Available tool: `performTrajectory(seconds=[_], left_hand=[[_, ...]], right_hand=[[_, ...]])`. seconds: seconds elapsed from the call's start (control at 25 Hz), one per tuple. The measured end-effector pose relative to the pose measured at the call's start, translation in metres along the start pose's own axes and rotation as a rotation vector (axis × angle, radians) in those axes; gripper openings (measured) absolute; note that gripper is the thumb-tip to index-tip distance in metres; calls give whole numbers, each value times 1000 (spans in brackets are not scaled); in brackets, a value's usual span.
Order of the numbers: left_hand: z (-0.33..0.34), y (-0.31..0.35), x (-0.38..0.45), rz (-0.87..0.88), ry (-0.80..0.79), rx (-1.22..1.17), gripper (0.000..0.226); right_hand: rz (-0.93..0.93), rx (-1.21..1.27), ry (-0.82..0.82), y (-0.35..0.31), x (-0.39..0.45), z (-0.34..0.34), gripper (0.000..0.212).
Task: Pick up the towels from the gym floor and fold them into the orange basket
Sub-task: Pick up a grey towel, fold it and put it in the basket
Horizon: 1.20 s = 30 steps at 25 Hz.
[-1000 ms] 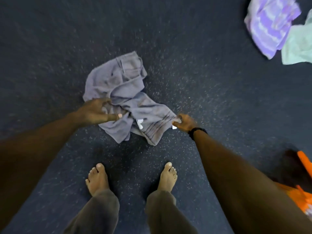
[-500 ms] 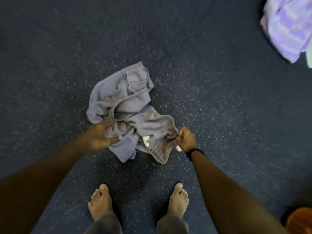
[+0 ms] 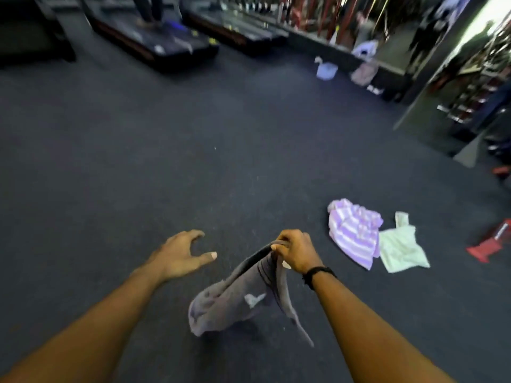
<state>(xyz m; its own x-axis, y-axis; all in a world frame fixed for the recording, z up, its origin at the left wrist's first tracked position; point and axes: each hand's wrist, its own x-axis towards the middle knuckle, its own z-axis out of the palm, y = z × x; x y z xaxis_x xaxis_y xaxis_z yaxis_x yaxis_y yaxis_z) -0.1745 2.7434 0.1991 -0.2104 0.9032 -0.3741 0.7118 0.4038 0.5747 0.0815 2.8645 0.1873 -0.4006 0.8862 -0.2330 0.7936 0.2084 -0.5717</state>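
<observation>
Right hand: my right hand [image 3: 296, 251], low and right of centre in the frame, was clenched on the top edge of the grey towel [image 3: 237, 297], fingers curled over the bunched cloth.
Grey towel: it hung from that grip, down and to the left, clear of the floor as far as I could tell; its loose bulk sat lower centre, between my two forearms.
Label: a small white tag showed on the grey cloth; I could read nothing on it.
Wristband: a black band [image 3: 318, 272] circled my right wrist.
Left hand: my left hand [image 3: 179, 254], left of the towel and apart from it, was spread with fingers loosely bent, holding nothing.
Floor towels: a purple striped towel [image 3: 354, 233] lay on the dark gym floor [image 3: 193, 161] at right, a pale green towel [image 3: 401, 250] touching its right edge.
Far end: treadmills [image 3: 154, 37] stood at upper left, blurred.
</observation>
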Motion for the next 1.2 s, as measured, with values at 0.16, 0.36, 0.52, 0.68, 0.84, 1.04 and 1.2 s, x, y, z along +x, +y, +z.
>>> performTrajectory(seconds=[0.16, 0.36, 0.52, 0.68, 0.84, 1.04, 1.2], left_hand=[[-111, 94, -52, 87, 166, 15, 77], [-222, 205, -128, 241, 372, 45, 77], [-280, 274, -195, 326, 497, 70, 76], [-299, 317, -249, 400, 546, 70, 76], [-293, 356, -300, 502, 558, 104, 76], [-266, 398, -356, 644, 530, 157, 72], [-208, 429, -406, 748, 417, 175, 76]], right_hand=[[-119, -50, 118, -88, -23, -147, 13], [-252, -158, 351, -159, -81, -315, 10], [-335, -163, 456, -197, -145, -426, 9], [-400, -181, 570, -210, -214, -491, 20], [-337, -197, 646, -194, -291, -522, 14], [-236, -192, 743, -156, -398, -526, 18], [-129, -205, 826, -118, -510, -513, 12]])
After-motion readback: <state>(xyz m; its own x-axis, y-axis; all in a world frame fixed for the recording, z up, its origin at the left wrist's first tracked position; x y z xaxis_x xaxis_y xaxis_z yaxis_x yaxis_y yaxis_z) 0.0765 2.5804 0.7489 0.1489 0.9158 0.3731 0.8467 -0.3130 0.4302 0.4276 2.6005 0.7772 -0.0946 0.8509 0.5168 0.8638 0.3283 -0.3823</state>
